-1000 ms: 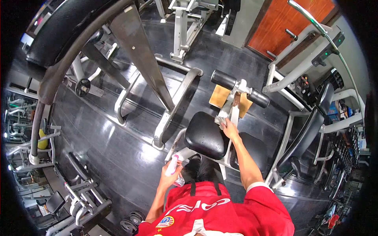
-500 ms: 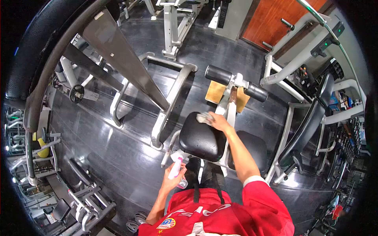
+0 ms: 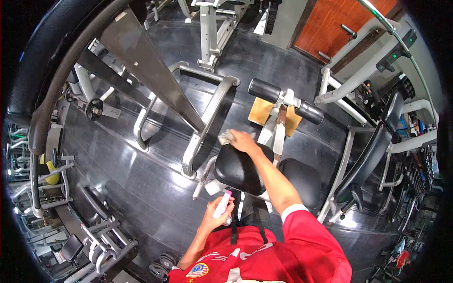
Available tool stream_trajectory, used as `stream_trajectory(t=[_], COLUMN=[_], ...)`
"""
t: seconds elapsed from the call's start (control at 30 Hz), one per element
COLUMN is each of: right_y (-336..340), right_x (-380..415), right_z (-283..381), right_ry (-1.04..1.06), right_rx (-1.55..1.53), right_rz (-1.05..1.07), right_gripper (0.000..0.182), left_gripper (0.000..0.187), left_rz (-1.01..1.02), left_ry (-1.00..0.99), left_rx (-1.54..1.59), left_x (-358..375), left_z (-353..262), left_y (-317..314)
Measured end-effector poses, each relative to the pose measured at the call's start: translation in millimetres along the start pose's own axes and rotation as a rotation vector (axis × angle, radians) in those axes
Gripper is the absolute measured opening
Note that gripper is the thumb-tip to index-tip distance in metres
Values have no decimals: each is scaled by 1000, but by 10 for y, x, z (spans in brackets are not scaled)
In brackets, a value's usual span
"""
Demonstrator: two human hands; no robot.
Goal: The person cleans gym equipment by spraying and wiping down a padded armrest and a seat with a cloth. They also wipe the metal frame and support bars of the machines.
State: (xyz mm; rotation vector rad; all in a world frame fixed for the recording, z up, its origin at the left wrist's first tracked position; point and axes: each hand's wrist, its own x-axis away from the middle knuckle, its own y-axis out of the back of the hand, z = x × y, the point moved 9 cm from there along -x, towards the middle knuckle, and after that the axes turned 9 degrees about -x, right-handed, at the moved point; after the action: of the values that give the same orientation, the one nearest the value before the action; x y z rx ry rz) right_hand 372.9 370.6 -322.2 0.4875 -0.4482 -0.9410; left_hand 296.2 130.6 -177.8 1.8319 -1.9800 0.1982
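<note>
My right hand (image 3: 243, 141) is closed on a pale, crumpled cloth (image 3: 226, 137) at the far edge of a black padded seat (image 3: 240, 170). Small wet-looking specks show on the seat's dark surface. Low on the near side, my left hand (image 3: 214, 215) grips a white spray bottle (image 3: 222, 207) with a pink tip, close to my body and apart from the seat. Most of the bottle's lower part is hidden by my fingers. Beside the first seat, on the right, is a second black pad (image 3: 300, 183), partly behind my right forearm.
Black foam rollers (image 3: 264, 90) stand beyond the seat, above a wooden board (image 3: 260, 111). A grey metal frame (image 3: 207, 122) rises at left. On the right is a bench with a black backrest (image 3: 361, 160). Weight plates (image 3: 163, 265) lie on the floor near my left elbow.
My right hand has moved left with the cloth, from the seat's top right to its far left edge. My left hand has shifted slightly right with the spray bottle.
</note>
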Motion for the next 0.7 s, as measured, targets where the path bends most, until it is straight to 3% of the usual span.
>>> stream_trajectory(t=[0.1, 0.27, 0.43, 0.5, 0.6, 0.7], right_y=[-68, 321, 841, 905, 730, 325], right_x=[-66, 423, 1270, 1415, 1100, 510], right_z=[134, -381, -779, -901, -770, -396], right_ry=[-156, -83, -222, -399, -258, -84], right_rx=[59, -122, -124, -215, 35, -40], right_rz=[173, -35, -53, -112, -135, -135], right_gripper=[40, 36, 29, 28, 31, 37], left_gripper=[16, 15, 17, 17, 18, 18], left_rz=[18, 41, -18, -41, -65, -47], left_ry=[41, 1, 20, 34, 39, 14], left_rx=[-4, -34, 30, 57, 80, 48], left_x=[-23, 11, 73, 98, 118, 112], left_z=[-30, -95, 46, 77, 119, 91], left_y=[-74, -98, -8, 27, 51, 12])
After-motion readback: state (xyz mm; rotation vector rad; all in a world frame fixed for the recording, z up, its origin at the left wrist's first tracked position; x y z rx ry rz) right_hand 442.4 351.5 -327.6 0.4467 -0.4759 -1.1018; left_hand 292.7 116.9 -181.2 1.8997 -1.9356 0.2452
